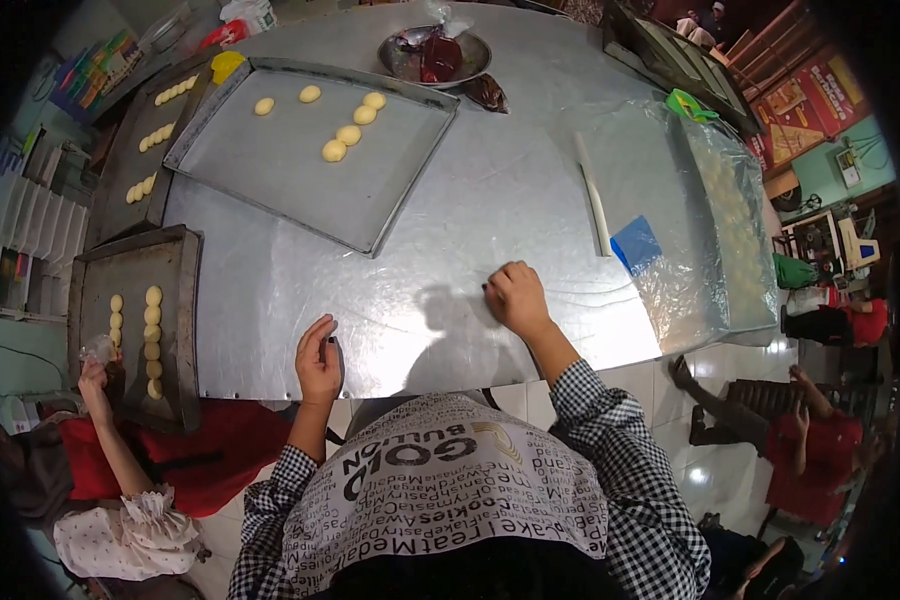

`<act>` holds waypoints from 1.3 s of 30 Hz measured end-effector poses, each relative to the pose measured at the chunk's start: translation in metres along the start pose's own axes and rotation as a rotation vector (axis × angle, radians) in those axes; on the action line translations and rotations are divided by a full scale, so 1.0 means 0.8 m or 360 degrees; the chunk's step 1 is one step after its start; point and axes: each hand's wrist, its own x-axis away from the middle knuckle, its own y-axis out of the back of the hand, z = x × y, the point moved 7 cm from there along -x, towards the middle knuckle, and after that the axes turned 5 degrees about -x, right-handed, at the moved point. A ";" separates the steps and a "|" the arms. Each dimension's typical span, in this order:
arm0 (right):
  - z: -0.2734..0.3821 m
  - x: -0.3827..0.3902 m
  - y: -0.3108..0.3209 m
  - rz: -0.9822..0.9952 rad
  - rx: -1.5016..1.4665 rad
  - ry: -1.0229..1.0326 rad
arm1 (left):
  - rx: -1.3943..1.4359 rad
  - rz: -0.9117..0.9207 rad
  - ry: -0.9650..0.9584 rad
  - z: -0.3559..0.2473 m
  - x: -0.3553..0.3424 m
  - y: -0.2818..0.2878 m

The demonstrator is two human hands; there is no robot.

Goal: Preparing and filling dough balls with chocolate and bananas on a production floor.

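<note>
My right hand [516, 300] rests on the metal table with its fingers curled down. Whatever lies under those fingers, if anything, is hidden. At the table's near edge, my left hand [318, 362] is held on its side, fingers loosely stretched and nothing visible in them. Beyond both hands, a large metal tray [270, 190] lies at an angle. Several round, pale yellow dough balls sit on it: a row of dough balls [349, 136] toward its right and two single ones, including a dough ball [264, 106], farther left.
At left, a co-worker's hand [92, 385] holds clear plastic over another dough tray [185, 330]. A bowl [400, 62] with a dark red bag stands at the back. On the right lie a white stick [592, 195], a blue scraper [636, 245] and a plastic-covered tray [735, 230].
</note>
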 end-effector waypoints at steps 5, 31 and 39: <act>0.022 0.010 -0.012 0.0132 -0.0029 0.0062 | -0.0028 0.0011 0.0020 0.001 0.001 0.000; 0.012 0.006 0.003 0.0044 -0.0096 0.0071 | -0.0129 -0.0036 -0.0043 -0.010 -0.003 0.002; -0.080 0.041 0.072 -0.0429 -0.0623 -0.0683 | -0.0127 -0.0043 -0.0059 -0.009 -0.002 0.004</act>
